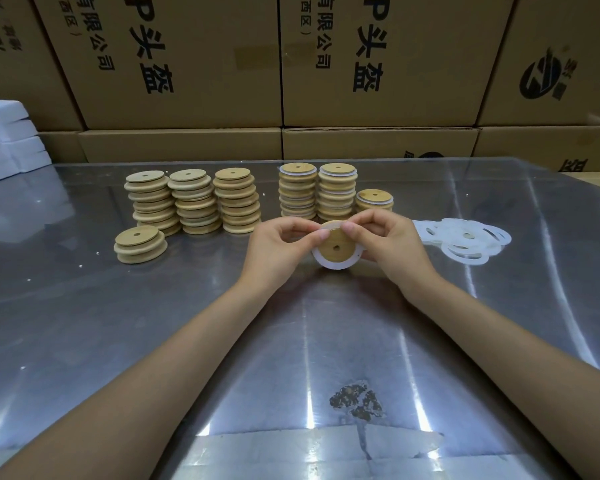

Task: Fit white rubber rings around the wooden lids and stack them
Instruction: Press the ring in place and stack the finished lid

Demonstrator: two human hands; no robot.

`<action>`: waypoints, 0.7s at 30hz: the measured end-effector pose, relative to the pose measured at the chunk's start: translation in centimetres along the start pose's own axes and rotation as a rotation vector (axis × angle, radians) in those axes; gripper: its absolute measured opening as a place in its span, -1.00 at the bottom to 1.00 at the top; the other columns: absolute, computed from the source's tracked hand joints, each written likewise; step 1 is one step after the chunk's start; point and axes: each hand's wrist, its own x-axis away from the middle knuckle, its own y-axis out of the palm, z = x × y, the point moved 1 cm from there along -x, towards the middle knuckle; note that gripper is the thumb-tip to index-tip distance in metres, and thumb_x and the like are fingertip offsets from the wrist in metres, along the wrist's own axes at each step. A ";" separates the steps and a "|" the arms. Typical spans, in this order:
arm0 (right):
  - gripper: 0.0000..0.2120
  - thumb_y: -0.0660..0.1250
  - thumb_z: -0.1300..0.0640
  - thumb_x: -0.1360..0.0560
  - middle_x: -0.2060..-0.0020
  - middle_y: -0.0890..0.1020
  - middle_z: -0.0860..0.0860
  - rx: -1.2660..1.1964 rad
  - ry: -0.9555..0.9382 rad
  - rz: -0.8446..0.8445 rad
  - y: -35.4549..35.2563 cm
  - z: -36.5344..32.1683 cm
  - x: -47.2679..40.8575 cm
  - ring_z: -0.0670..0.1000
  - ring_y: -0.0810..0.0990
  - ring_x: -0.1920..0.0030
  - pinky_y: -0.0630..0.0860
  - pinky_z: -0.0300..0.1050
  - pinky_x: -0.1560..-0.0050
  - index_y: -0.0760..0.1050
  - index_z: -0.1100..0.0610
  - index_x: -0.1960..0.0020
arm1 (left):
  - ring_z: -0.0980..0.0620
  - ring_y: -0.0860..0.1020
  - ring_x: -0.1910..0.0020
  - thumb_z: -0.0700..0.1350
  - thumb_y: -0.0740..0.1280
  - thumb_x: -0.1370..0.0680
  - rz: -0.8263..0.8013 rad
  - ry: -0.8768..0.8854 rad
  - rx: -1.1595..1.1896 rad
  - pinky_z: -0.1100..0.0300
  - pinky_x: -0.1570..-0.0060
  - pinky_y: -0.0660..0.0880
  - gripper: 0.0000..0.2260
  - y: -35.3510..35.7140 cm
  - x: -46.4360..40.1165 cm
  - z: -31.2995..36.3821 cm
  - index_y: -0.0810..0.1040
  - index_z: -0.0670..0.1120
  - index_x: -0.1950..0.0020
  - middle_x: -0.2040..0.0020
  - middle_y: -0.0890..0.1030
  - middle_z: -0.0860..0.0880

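**Ring being fitted on lid, both hands, frame ctr**

A wooden lid [336, 244] w/ a small ctr hole was held above the table [326, 341] just right of frame ctr, face tilted toward the camera. A white rubber ring [321, 263] was seen around its lower and left edge; the top edge was hidden by fingertips, so full seating could not be told. The left hand [281, 247] was curled, thumb and fingers pinching the lid/ring at upper left. The right hand [385, 242] was curled too, pinching at upper right.

Behind the hands, ringed lid stacks [317, 192] were stood: 2 tall, plus 1 short stack at right, white edges visible btwn lids. Left of those, bare lid stacks [193, 202] were set in 3 tall columns, w/ a low pile [140, 244] in front at far left. Loose rings [465, 240] were heaped on the table at right of the hands, apart from them.

Cardboard boxes [187, 64] w/ black print were stacked across the top of frame. White blocks [7, 140] were seen at upper left.
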 end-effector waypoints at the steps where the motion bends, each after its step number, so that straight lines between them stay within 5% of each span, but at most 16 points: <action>1: -0.93 0.40 0.19 -0.48 0.25 0.68 0.01 -0.003 0.011 0.006 0.0 0.0 0.0 -0.11 0.65 0.22 0.59 -0.22 0.22 0.56 0.11 0.17 | 0.15 0.64 0.18 -0.15 0.48 -0.43 0.001 -0.026 0.016 0.27 0.08 0.57 -0.96 0.0 0.0 0.0 0.65 -0.04 0.18 0.18 0.69 -0.01; 6: -0.89 0.37 0.20 -0.51 0.27 0.66 0.03 -0.007 0.044 0.014 0.2 -0.2 0.1 -0.10 0.64 0.23 0.60 -0.23 0.23 0.52 0.11 0.20 | 0.21 0.62 0.25 -0.15 0.47 -0.45 -0.007 -0.129 0.103 0.37 0.24 0.53 -0.96 -0.1 0.1 -0.1 0.65 -0.07 0.20 0.24 0.68 -0.01; 15: -0.89 0.38 0.20 -0.49 0.30 0.67 -0.02 -0.050 0.049 0.032 0.3 -0.4 0.2 -0.12 0.64 0.25 0.58 -0.26 0.25 0.52 0.12 0.21 | 0.10 0.62 0.16 -0.14 0.45 -0.46 -0.045 -0.192 0.123 0.23 0.07 0.57 -0.95 -0.2 0.1 0.2 0.63 -0.10 0.17 0.16 0.68 -0.09; 21: -0.91 0.40 0.20 -0.47 0.26 0.70 -0.03 -0.127 0.092 0.015 0.0 -0.5 0.2 -0.09 0.66 0.21 0.59 -0.23 0.21 0.55 0.10 0.21 | 0.19 0.61 0.24 -0.13 0.48 -0.43 -0.073 -0.169 0.104 0.35 0.21 0.53 -0.95 -0.3 0.0 0.2 0.64 -0.06 0.20 0.24 0.68 0.01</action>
